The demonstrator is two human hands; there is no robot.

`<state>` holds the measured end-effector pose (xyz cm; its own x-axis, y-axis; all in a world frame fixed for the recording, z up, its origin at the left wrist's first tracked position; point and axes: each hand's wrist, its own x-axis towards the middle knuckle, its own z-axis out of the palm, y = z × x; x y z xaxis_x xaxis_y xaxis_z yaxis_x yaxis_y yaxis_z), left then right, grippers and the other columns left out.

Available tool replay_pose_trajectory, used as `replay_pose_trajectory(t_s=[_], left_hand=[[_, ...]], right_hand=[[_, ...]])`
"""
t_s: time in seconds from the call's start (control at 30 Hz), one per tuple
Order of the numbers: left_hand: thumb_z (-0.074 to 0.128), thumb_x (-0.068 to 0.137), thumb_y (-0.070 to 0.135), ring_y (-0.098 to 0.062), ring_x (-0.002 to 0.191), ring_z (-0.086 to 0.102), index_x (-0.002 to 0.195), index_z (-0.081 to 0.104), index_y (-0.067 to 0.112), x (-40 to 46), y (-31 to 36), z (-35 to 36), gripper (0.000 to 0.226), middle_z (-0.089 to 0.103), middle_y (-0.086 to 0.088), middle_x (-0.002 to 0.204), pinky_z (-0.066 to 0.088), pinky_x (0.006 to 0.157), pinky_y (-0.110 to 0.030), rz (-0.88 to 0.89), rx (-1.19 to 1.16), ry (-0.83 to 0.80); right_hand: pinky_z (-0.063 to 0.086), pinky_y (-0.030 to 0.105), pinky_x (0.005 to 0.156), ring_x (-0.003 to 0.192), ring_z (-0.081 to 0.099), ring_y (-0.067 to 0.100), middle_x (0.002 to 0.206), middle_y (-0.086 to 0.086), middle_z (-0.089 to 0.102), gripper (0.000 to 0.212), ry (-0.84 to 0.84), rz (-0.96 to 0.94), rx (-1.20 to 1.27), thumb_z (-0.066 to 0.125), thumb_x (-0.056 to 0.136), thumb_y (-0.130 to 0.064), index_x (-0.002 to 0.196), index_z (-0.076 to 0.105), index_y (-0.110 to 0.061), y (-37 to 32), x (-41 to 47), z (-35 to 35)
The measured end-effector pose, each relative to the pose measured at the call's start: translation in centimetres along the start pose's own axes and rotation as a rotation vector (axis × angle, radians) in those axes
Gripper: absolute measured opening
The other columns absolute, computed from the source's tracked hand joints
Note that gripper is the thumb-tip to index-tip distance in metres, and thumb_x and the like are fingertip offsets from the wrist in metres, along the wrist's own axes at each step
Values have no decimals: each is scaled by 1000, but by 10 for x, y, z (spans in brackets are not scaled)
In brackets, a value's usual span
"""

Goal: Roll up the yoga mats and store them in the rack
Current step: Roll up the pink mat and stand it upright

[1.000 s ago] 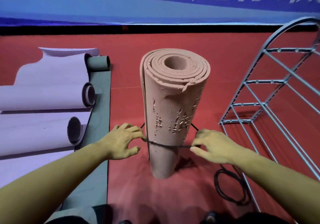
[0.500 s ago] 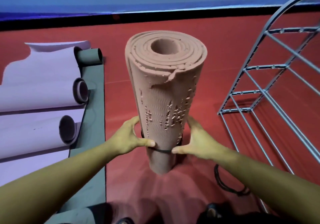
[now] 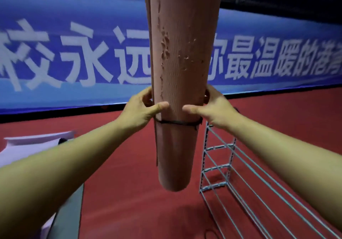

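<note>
Both hands' grip, left hand (image 3: 142, 109), right hand (image 3: 214, 107), clasping pink rolled mat (image 3: 177, 72), red floor (image 3: 129, 192), blue banner (image 3: 74, 53)

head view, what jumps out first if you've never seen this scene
The rolled pink yoga mat fills the middle, held upright off the red floor, its top out of frame. The left hand and right hand grip it from either side just above a dark strap tied round it. Behind runs a blue banner with white characters; a wire rack stands lower right.
</note>
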<state>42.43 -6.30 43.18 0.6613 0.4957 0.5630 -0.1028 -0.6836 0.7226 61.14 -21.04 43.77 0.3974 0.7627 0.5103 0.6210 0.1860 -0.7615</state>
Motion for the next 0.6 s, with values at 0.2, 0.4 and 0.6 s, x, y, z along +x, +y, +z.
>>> replay_pose_trajectory(t_s=[0.2, 0.4, 0.6], left_hand=[[70, 90, 28, 26, 95, 52, 133, 55, 27, 84, 108, 32, 45, 61, 29, 119, 36, 92, -9, 128, 40, -178], [78, 84, 32, 22, 111, 49, 137, 52, 28, 131, 108, 104, 60, 58, 29, 126, 35, 106, -23, 158, 27, -290], [79, 82, 13, -11, 123, 57, 140, 48, 19, 160, 37, 180, 67, 59, 9, 134, 50, 96, -26, -116, -73, -569]], right_hand=[[44, 8, 76, 90, 55, -23, 107, -29, 60, 72, 147, -112, -200, 90, 68, -27, 126, 48, -35, -65, 14, -123], [49, 23, 90, 108, 54, -6, 116, -25, 60, 87, 254, -68, -261, 94, 58, -31, 131, 47, -36, -24, 10, -183], [51, 27, 96, 110, 61, -3, 119, -14, 66, 95, 265, 119, -150, 95, 52, -38, 134, 49, -32, 90, 5, -184]])
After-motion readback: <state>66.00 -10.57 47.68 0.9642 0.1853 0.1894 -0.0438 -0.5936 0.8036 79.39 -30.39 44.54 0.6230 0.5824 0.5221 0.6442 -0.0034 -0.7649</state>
